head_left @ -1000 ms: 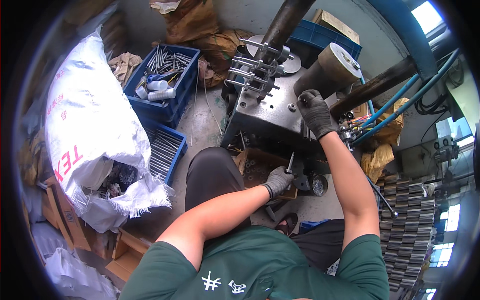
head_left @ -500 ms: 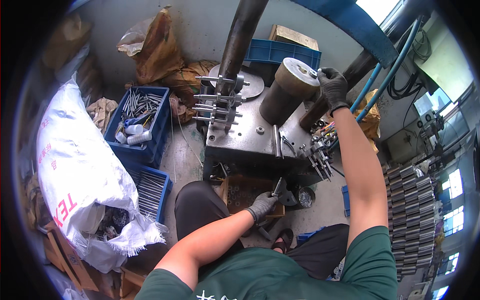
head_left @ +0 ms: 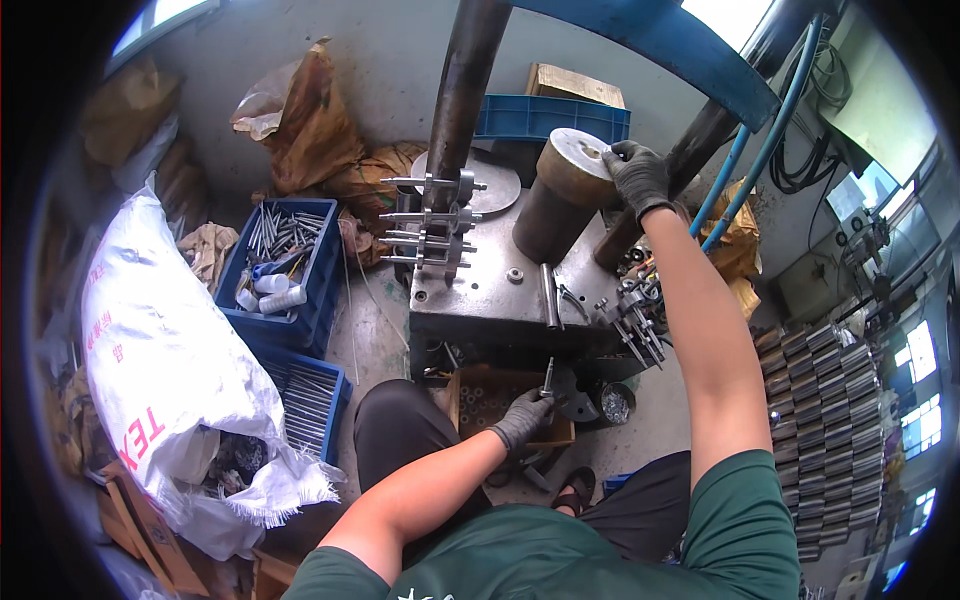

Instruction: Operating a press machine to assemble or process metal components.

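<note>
Left hand, in a grey knitted glove [head_left: 523,420]: closed, with a slim silver metal rod [head_left: 549,376] gripped in it. The rod is held roughly upright, its tip pointed away from the body, above the near part of an open brown cardboard box [head_left: 456,402], in which small ring-shaped metal pieces [head_left: 482,402] are laid.

Right hand, in a dark grey knitted glove [head_left: 640,180]: raised, with bent fingers brought to the top rim of a thick, dull steel cylinder [head_left: 552,212]. Whether anything is pinched there cannot be told.

The cylinder is stood, tilted in view, on a grey steel slab [head_left: 480,298]. In front of it, a short bright metal bar [head_left: 550,296] and a pair of pliers [head_left: 573,306] are laid side by side. To the left, a row of silver steel clamps with long pins [head_left: 435,222] is set by a dark steel column [head_left: 462,100].

Beside the cardboard box, a round container of shiny metal bits [head_left: 616,402] is placed. At far left, a deep blue plastic crate [head_left: 322,255] is filled with metal rods and white bottles [head_left: 283,299]; next to it, a white woven sack [head_left: 180,340] is propped.
</note>
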A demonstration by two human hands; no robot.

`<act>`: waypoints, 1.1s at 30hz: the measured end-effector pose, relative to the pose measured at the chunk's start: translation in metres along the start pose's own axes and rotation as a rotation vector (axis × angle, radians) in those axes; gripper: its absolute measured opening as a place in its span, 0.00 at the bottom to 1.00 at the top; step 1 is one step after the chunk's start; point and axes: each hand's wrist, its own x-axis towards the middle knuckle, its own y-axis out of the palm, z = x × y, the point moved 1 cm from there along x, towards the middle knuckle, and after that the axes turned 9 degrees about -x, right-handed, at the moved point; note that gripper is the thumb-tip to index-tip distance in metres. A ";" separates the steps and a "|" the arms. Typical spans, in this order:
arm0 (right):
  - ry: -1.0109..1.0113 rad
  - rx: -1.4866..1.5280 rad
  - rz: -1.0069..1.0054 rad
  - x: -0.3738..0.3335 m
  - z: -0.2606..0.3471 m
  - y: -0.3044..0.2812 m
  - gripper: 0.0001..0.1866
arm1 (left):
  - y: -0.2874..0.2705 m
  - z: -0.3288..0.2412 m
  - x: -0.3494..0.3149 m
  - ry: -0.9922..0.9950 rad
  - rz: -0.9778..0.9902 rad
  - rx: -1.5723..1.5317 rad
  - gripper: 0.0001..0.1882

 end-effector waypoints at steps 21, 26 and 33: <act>-0.502 -0.486 0.343 -0.243 -0.152 -0.228 0.10 | 0.042 -0.085 -0.089 0.014 0.208 -0.047 0.28; -0.352 -0.354 0.522 -0.290 -0.205 -0.245 0.15 | 0.096 -0.163 -0.105 0.388 0.318 0.034 0.36; -0.067 -0.202 0.542 -0.299 -0.191 -0.253 0.25 | 0.187 -0.351 -0.015 0.966 0.397 0.172 0.22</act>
